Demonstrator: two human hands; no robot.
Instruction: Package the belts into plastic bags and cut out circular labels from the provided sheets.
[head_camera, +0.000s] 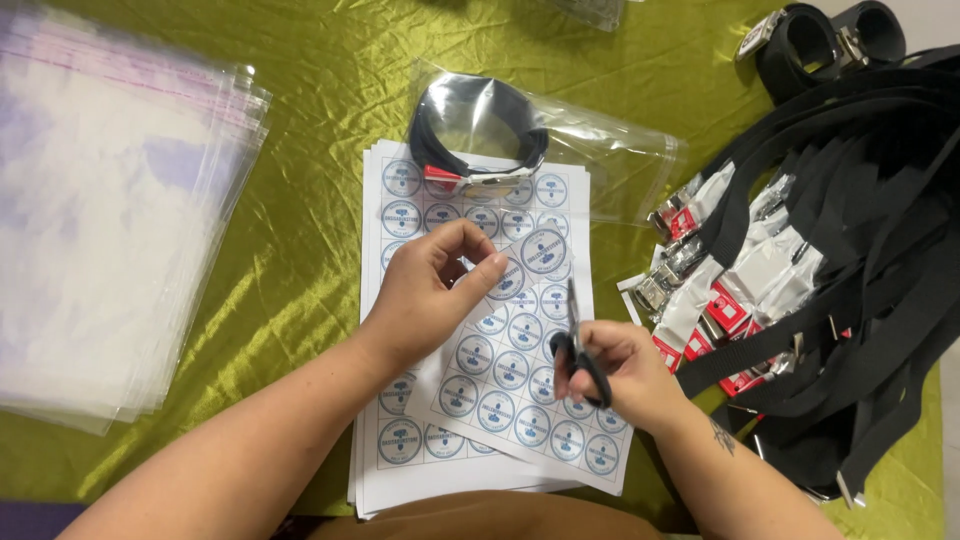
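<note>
Pinching the far edge of a loose sticker sheet (520, 385) between thumb and fingertips, your left hand (425, 290) is lifting it off the stack of sticker sheets (395, 455) lying near the middle of the green cloth (310, 110). Your right hand (615, 370) is gripping black-handled scissors (578, 345), fingers curled tight through the loops, blades pointing far and together (as far as they show) over the loose sheet's right side. Just beyond the stack, a coiled black belt (478, 130) is sitting inside a clear bag (610, 160). Far left, a pile of clear bags (110, 210) is lying flat; to the right, a heap of black belts (850, 260) with metal buckles is spreading out.
</note>
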